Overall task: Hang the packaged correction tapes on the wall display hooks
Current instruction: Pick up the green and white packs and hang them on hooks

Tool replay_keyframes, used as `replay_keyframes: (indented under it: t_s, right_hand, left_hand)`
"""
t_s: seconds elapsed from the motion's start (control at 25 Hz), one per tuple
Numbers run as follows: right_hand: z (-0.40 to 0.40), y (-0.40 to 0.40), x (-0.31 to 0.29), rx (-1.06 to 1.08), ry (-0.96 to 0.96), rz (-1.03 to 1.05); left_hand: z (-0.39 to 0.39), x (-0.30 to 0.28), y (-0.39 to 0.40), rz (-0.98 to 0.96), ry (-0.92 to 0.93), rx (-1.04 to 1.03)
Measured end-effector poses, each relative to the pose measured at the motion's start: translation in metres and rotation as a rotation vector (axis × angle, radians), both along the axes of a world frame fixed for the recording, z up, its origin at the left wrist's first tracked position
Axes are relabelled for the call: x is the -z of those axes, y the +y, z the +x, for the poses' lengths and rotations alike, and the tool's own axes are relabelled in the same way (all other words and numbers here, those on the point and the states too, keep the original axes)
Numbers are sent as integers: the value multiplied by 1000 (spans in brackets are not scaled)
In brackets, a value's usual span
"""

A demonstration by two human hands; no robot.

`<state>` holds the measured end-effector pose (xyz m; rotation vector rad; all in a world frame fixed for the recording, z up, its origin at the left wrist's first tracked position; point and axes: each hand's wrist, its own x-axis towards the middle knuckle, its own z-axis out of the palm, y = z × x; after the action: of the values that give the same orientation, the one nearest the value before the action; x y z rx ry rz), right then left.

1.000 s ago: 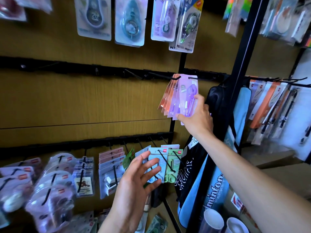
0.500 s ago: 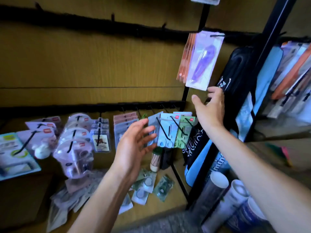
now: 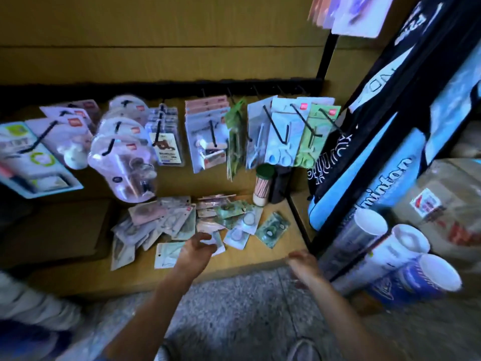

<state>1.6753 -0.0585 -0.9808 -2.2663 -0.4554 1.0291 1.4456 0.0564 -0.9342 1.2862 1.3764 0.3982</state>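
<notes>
Wood-tone shelf [image 3: 234, 272] down low with a messy pile of packaged correction tapes [image 3: 197, 220] spread flat on it, pinkish packs on the left of the pile, green and blue ones toward the right. The left hand [image 3: 196, 247] is down over the near edge of that pile, fingers curled loosely and touching or just about touching a pale pack; it's blurry enough that I honestly can't tell if it has actually pinched one. The right hand [image 3: 303, 264] is off to the right, near the front edge of the shelf and just beside the black rack post [image 3: 364, 178], nothing in it that I can see, fingers look loosely spread but it's smeared so can't say for sure.

Above the pile there's a black rail with wall display hooks [image 3: 299, 121] sticking out, carrying blue and green carded packs [image 3: 286, 136] on the right and pink ones [image 3: 208, 131] in the middle. Clear bubble packs [image 3: 125, 157] hang further left. A small jar of sticks with a green lid [image 3: 263, 186] stands upright at the back right of the shelf. A few white-capped tubes [image 3: 390, 256] lean on the floor at right, beside a blue and black bag [image 3: 377, 165]. Top right, a purple pack [image 3: 364, 14] hangs from a higher hook.
</notes>
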Motion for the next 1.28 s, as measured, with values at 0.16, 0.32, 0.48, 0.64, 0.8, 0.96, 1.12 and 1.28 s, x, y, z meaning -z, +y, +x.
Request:
replay_keyframes:
  t_s: [0.16,0.32,0.48,0.64,0.8,0.96,1.12,1.28]
  right_hand:
    - [27,33,44,-42,-6,-154]
    - [52,85,79,-49,-72,-101]
    - [70,120,111,-171,-169,-97]
    - [77,123,133,-337,-372,-226]
    - [81,128,146,-409,-391,-187]
    - [48,135,149,-152,-148,101]
    - [28,146,148,218,209,373]
    - [20,155,151,445,423,449]
  left_hand:
    - [1,44,47,-52,105,-91]
    - [41,95,99,12,122,-43]
    - [71,143,142,76,208,46]
    - [99,148,168,196,361,151]
    - [121,158,180,116,368,187]
    - [133,161,178,89,260,42]
    - [141,156,167,-13,156,-173]
    - [144,154,159,-217,-159,-272]
